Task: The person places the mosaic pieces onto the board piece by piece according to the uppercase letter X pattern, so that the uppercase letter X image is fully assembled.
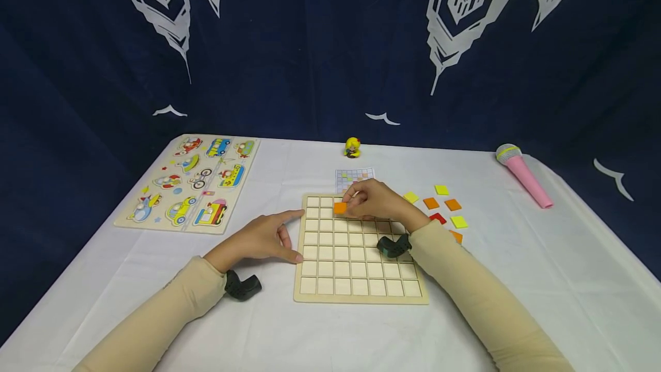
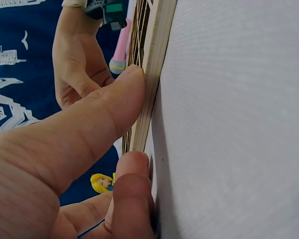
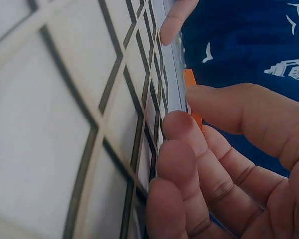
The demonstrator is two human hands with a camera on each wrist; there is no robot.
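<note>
A wooden grid board (image 1: 356, 280) with empty square cells lies in the middle of the white table. My right hand (image 1: 348, 206) pinches an orange tile (image 1: 340, 208) over the board's second row from the far edge; in the right wrist view the orange tile (image 3: 190, 78) shows between thumb and fingers, close to the board (image 3: 65, 99). My left hand (image 1: 295, 236) lies flat on the table, its thumb and forefinger touching the board's left edge. The left wrist view shows that thumb (image 2: 124, 94) pressed against the board's edge (image 2: 157, 64).
Loose yellow, orange and red tiles (image 1: 444, 206) lie right of the board. A small pattern card (image 1: 354, 177) and a yellow figurine (image 1: 353, 147) sit beyond it. A vehicle peg puzzle (image 1: 193, 182) lies at the left, a pink toy microphone (image 1: 523, 174) at the far right.
</note>
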